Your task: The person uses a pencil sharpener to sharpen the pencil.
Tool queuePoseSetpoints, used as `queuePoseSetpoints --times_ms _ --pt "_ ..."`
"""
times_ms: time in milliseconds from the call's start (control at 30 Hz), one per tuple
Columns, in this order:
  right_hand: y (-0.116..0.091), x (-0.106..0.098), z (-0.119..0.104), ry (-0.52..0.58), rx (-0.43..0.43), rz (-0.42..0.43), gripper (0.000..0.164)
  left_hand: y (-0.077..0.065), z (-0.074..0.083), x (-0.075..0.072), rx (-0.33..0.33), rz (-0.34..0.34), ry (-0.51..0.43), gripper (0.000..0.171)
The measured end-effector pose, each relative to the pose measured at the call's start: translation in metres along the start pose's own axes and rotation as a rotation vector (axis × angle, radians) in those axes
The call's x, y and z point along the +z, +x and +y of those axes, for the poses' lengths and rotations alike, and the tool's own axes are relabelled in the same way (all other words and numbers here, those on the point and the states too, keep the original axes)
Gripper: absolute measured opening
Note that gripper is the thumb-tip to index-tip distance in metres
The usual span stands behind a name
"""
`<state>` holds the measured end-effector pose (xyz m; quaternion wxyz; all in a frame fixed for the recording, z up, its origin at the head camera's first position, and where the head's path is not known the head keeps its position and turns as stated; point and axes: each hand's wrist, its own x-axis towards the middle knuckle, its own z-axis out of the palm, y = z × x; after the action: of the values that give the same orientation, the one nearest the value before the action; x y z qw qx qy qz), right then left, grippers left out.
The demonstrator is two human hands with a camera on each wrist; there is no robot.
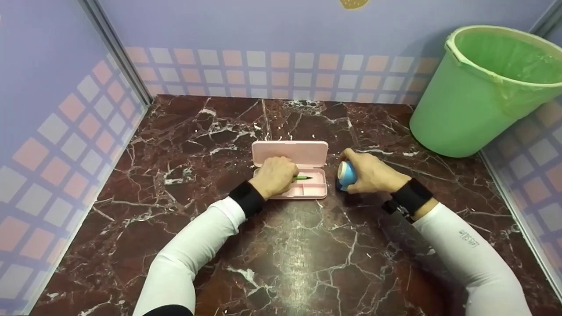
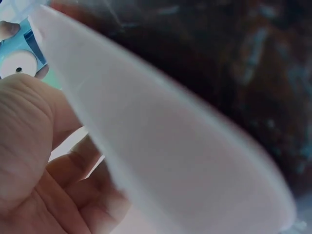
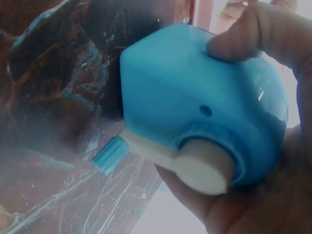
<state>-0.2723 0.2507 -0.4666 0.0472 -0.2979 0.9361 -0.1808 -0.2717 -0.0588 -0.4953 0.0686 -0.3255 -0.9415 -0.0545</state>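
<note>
My left hand is over a pink pencil case that stands with its lid raised. From its fingers a green pencil sticks out, its dark point toward the right. The left wrist view shows curled fingers beside the lid; the pencil is hidden there. Right of the case, my right hand grips a blue hand-crank pencil sharpener. In the right wrist view, the thumb lies on the blue body, with the white crank and its blue knob facing the camera.
A tall green bin with a liner stands at the back right. Tiled-pattern walls border the dark red marble tabletop at the back and sides. Small white specks lie behind the case.
</note>
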Motion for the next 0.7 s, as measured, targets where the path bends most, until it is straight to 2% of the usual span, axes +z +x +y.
queuePoseSetpoints --times_ms 200,367,500,700 --pt "0.000 -0.003 0.007 0.029 -0.016 -0.010 0.079 0.001 -0.002 0.002 -0.013 -0.011 -0.021 0.008" --pt "-0.009 -0.003 0.016 0.076 -0.029 0.024 0.082 0.000 0.000 0.001 -0.018 0.030 -0.048 0.012" --pt "-0.015 0.000 0.023 0.123 -0.002 0.029 0.079 -0.003 0.008 -0.003 -0.022 0.061 -0.083 0.012" --pt "-0.016 0.004 0.026 0.141 0.004 0.048 0.071 -0.004 0.027 -0.008 0.008 0.052 -0.165 0.035"
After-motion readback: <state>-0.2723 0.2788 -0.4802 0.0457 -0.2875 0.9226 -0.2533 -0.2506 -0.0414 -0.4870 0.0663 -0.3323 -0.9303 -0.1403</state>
